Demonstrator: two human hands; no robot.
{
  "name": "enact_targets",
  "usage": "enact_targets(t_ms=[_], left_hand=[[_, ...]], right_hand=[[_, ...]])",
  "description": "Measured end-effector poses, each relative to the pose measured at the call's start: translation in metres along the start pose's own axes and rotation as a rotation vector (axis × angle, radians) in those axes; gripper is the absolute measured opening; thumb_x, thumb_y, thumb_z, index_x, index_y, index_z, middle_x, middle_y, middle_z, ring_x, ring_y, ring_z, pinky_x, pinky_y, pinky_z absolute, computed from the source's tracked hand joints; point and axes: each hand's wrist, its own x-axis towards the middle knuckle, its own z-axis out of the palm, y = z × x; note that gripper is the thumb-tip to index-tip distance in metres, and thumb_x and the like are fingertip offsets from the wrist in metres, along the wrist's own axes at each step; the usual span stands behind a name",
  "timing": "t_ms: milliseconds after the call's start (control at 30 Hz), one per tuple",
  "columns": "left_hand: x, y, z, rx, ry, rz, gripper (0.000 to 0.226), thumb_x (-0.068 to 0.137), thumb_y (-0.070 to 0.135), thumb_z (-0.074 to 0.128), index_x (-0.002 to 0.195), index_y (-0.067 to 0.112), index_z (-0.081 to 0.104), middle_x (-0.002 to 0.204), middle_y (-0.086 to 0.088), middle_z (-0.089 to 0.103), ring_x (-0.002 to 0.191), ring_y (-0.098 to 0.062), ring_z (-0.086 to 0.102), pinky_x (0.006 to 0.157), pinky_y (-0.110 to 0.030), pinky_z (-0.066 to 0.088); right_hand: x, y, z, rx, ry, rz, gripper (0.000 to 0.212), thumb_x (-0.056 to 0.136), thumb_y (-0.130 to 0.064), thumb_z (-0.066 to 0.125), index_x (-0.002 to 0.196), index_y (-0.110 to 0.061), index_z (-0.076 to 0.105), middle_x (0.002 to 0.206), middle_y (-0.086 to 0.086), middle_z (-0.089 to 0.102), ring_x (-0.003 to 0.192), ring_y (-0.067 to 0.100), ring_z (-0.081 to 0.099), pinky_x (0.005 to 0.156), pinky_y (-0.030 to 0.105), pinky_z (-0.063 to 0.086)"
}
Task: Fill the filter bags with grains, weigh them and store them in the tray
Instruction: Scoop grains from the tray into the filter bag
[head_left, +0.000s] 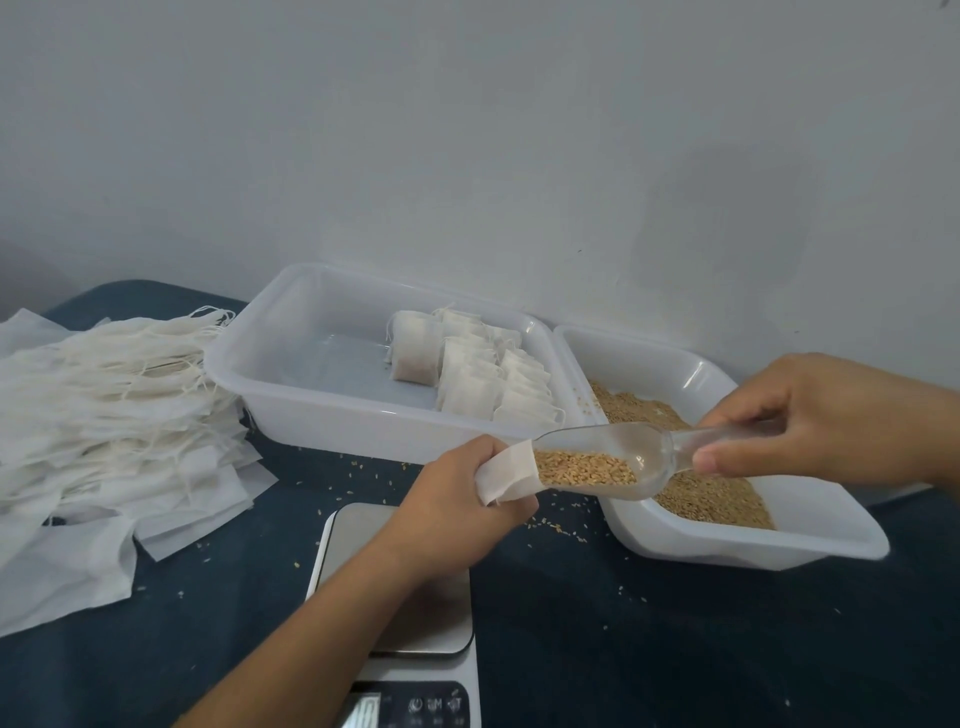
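My left hand (457, 499) grips a white filter bag (506, 470) just above the scale. My right hand (826, 421) pinches the handle of a clear plastic scoop (613, 457) loaded with golden grains. The scoop's tip sits inside the bag's mouth. Under the scoop lies the grain tray (727, 545), holding a layer of grains (711, 499). The storage tray (311, 410) behind my left hand holds several filled bags (483, 374) lined up on its right side. The steel scale (410, 629) lies under my left forearm, its display partly cut off.
A big heap of flat unfilled filter bags (104, 415) with strings covers the left of the dark blue table (675, 649). Loose grains are scattered on the cloth around the scale and trays. A pale wall stands right behind the trays.
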Motion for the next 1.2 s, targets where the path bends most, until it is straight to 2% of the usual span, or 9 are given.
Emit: enact_targets(t_ms=[333, 400, 500, 600, 700, 833, 1000, 1100, 1200], left_hand=[[0.0, 0.003, -0.002, -0.075, 0.017, -0.019, 0.019, 0.084, 0.031, 0.08, 0.092, 0.032, 0.063, 0.08, 0.019, 0.067, 0.064, 0.003, 0.06, 0.056, -0.013, 0.047], [-0.001, 0.004, -0.002, -0.114, 0.023, -0.033, 0.019, 0.083, 0.029, 0.08, 0.094, 0.032, 0.065, 0.083, 0.016, 0.068, 0.066, 0.003, 0.061, 0.057, -0.014, 0.049], [-0.001, 0.004, -0.002, -0.15, 0.026, -0.062, 0.02, 0.084, 0.028, 0.08, 0.097, 0.031, 0.066, 0.086, 0.011, 0.07, 0.064, 0.003, 0.06, 0.058, -0.016, 0.049], [-0.001, 0.005, -0.003, -0.193, 0.037, -0.09, 0.021, 0.084, 0.029, 0.08, 0.101, 0.032, 0.068, 0.089, 0.008, 0.072, 0.064, 0.003, 0.06, 0.059, -0.015, 0.049], [-0.001, 0.005, -0.005, -0.232, 0.047, -0.107, 0.022, 0.085, 0.027, 0.081, 0.103, 0.03, 0.068, 0.091, 0.001, 0.073, 0.064, 0.001, 0.06, 0.059, -0.016, 0.049], [-0.001, 0.009, -0.005, -0.335, 0.049, -0.148, 0.025, 0.084, 0.026, 0.081, 0.107, 0.027, 0.07, 0.094, -0.005, 0.074, 0.07, -0.006, 0.061, 0.06, -0.019, 0.05], [-0.002, 0.015, -0.007, -0.584, 0.005, -0.244, 0.024, 0.081, 0.025, 0.079, 0.104, 0.02, 0.071, 0.072, 0.006, 0.063, 0.063, -0.006, 0.054, 0.056, -0.02, 0.041], [-0.003, 0.018, -0.012, -0.788, -0.062, -0.331, 0.026, 0.085, 0.019, 0.078, 0.11, 0.017, 0.071, 0.077, 0.007, 0.066, 0.069, -0.005, 0.061, 0.057, -0.019, 0.045], [-0.004, 0.019, -0.02, -0.936, -0.145, -0.378, 0.04, 0.076, 0.023, 0.076, 0.116, 0.015, 0.074, 0.091, 0.002, 0.071, 0.076, -0.009, 0.066, 0.056, -0.019, 0.049]], right_hand=[[0.003, 0.019, 0.012, 0.097, 0.075, -0.017, 0.066, 0.053, -0.102, 0.058, 0.096, -0.057, 0.077, 0.09, 0.001, 0.076, 0.088, 0.023, 0.071, 0.085, 0.047, 0.058], [0.002, 0.022, 0.015, 0.119, 0.097, -0.012, 0.061, 0.056, -0.099, 0.058, 0.098, -0.058, 0.076, 0.088, 0.003, 0.075, 0.077, 0.019, 0.069, 0.072, 0.036, 0.058], [0.0, 0.025, 0.019, 0.134, 0.12, -0.026, 0.056, 0.061, -0.094, 0.06, 0.095, -0.053, 0.078, 0.068, -0.002, 0.064, 0.055, 0.006, 0.053, 0.053, 0.018, 0.042], [-0.001, 0.029, 0.028, 0.188, 0.149, -0.055, 0.043, 0.076, -0.079, 0.067, 0.091, -0.041, 0.082, 0.056, -0.007, 0.05, 0.048, 0.003, 0.045, 0.048, 0.013, 0.037], [0.001, 0.031, 0.045, 0.258, 0.192, -0.075, 0.026, 0.075, -0.06, 0.073, 0.089, -0.041, 0.082, 0.055, -0.012, 0.05, 0.049, 0.001, 0.044, 0.05, 0.011, 0.038], [0.008, 0.036, 0.074, 0.426, 0.268, -0.107, 0.022, 0.076, -0.048, 0.073, 0.085, -0.03, 0.083, 0.056, -0.01, 0.05, 0.045, 0.002, 0.042, 0.047, 0.01, 0.035], [0.022, 0.041, 0.111, 0.712, 0.333, -0.137, 0.035, 0.084, -0.054, 0.068, 0.087, -0.021, 0.078, 0.059, -0.001, 0.043, 0.044, 0.012, 0.033, 0.044, 0.022, 0.03], [0.035, 0.037, 0.125, 0.79, 0.385, -0.194, 0.058, 0.077, -0.076, 0.071, 0.088, -0.019, 0.073, 0.058, 0.001, 0.043, 0.043, 0.013, 0.034, 0.043, 0.023, 0.031], [0.052, 0.025, 0.133, 0.858, 0.437, -0.242, 0.047, 0.074, -0.068, 0.079, 0.09, -0.024, 0.07, 0.059, -0.01, 0.051, 0.046, 0.006, 0.043, 0.046, 0.017, 0.037]])
